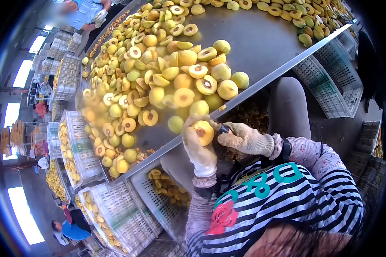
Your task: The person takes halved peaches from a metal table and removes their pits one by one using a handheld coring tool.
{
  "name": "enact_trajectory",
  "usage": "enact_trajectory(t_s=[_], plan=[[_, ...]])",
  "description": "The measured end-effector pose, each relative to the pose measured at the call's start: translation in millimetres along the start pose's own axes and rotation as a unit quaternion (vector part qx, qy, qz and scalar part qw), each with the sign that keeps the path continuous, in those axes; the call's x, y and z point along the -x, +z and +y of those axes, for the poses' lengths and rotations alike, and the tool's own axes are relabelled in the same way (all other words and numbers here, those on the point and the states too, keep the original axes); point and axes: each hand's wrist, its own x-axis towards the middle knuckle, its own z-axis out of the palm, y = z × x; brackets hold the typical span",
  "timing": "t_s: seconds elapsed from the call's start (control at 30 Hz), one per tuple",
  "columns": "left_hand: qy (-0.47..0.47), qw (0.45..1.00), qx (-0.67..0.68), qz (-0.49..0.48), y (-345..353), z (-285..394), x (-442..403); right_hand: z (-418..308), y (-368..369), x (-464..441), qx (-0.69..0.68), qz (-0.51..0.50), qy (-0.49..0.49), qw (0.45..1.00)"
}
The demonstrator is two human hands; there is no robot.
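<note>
In my gloved left hand I hold a halved yellow peach, its cut face turned up with a brown hollow or stone at the centre. My gloved right hand is closed around a small black-handled tool right beside the fruit. The tool's working end is hidden, so its kind is unclear. Both hands are just past the near edge of the metal table, above my lap. Whole and halved peaches lie heaped on the table beyond my left hand.
Crates of peach halves stand at the left, and a crate sits below the table edge. More plastic crates are on the right. Brown scraps lie below the edge. A gloved co-worker is across the table.
</note>
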Motion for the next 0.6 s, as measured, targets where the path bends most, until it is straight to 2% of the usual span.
enact_trajectory(t_s=[0.03, 0.1, 0.13, 0.23, 0.33, 0.43, 0.5, 0.6], plan=[[-0.054, 0.996, 0.070, 0.005, -0.8, 4.5, -1.9, -4.8, -0.3, 3.1, 0.059, 0.006, -0.010, 0.998], [-0.061, 0.997, 0.052, 0.012, -3.1, 2.4, 2.2, -17.7, 1.5, 13.2, 0.172, 0.019, -0.028, 0.984], [-0.067, 0.997, 0.041, 0.012, -3.7, 1.8, 3.7, -22.2, 2.7, 13.1, 0.211, -0.007, -0.002, 0.977], [-0.017, 0.999, -0.009, 0.046, 5.5, 0.3, 6.2, -10.8, 10.1, 4.6, 0.227, 0.016, -0.033, 0.973], [-0.036, 0.994, -0.072, 0.074, 2.4, 2.0, 7.5, 4.8, 16.2, -3.0, 0.248, 0.027, -0.058, 0.967], [-0.031, 0.991, -0.107, 0.079, 2.7, 1.1, 9.8, 10.4, 16.9, -6.2, 0.306, 0.023, -0.039, 0.951], [-0.042, 0.995, -0.064, 0.065, 0.6, 0.0, 10.5, 15.9, 15.4, -7.5, 0.320, 0.019, -0.029, 0.947], [-0.078, 0.989, 0.099, 0.071, 4.8, 0.5, 8.2, 19.1, 10.2, -8.1, 0.303, 0.000, -0.031, 0.953]])
